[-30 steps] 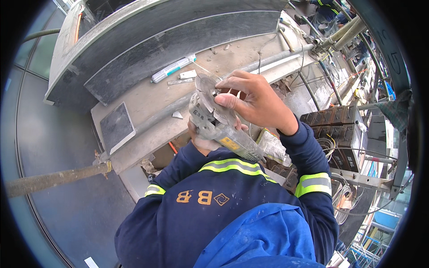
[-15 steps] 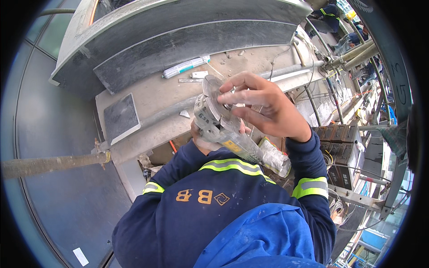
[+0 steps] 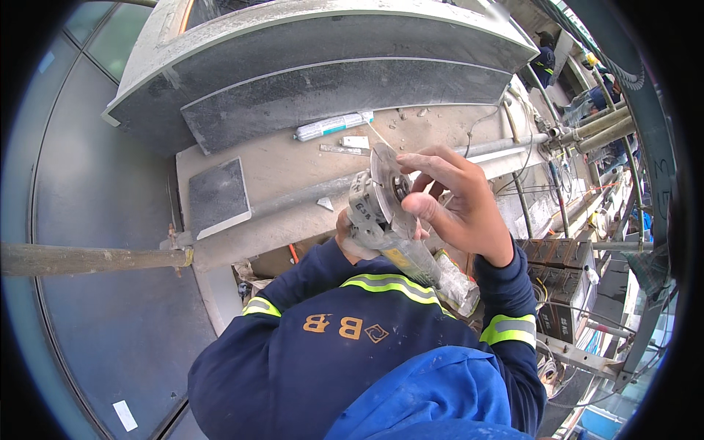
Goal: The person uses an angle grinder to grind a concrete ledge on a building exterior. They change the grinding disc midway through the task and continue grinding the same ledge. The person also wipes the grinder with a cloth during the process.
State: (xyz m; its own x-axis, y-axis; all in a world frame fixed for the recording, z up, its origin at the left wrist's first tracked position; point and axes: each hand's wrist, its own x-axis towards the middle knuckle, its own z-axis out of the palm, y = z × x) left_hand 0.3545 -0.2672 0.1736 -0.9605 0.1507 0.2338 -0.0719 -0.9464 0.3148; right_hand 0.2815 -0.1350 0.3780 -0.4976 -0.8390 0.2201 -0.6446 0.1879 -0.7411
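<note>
Open strip on the ledge [image 3: 282, 163], hemmed in front and behind.
Between the square dark tile [image 3: 217, 192] toward the ledge's left end and the sealant tube [image 3: 331, 126] near its back edge, a hand could pass over bare surface. The grey pipe [image 3: 297, 199] bars the near side, and the grinder [image 3: 400, 246], gripped by the left hand [image 3: 352, 240], blocks the middle. Upright dark slabs [image 3: 345, 92] wall off the back edge (the lens bends their lines). Toward the right end, scaffold poles [image 3: 603, 132] crowd the way.
</note>
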